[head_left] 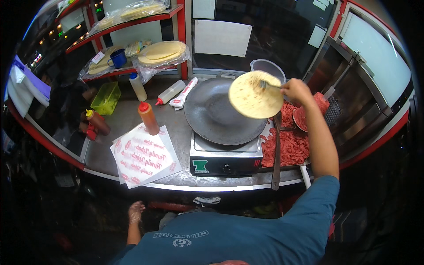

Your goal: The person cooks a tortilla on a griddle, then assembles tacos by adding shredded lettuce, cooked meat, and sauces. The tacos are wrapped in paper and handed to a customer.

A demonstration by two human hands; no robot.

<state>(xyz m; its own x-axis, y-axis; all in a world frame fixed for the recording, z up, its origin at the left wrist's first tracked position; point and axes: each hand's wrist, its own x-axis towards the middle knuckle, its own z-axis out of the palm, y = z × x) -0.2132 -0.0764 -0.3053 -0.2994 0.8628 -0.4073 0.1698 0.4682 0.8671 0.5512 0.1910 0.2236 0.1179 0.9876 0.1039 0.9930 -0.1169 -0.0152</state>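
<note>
My right hand (297, 92) is closed round a short metal utensil (273, 85), whose exact kind I cannot make out. Its tip lies against the upper face of a round flatbread (254, 99) with brown toasted spots. The flatbread is slightly blurred and appears raised over the right side of a round, dark griddle pan (214, 110). That pan rests on a silver and black gas stove (226, 159). Low at the left, beside my body and below the counter edge, my left hand (136, 212) hangs with its fingers loosely apart, holding nothing visible.
Right of the stove lies shredded red meat (287, 148), crossed by a long metal spatula (276, 154). Printed paper sheets (143, 154), an orange sauce bottle (149, 118) and a green basket (106, 98) stand left. Stacked flatbreads (162, 52) and a blue mug (118, 58) occupy a shelf.
</note>
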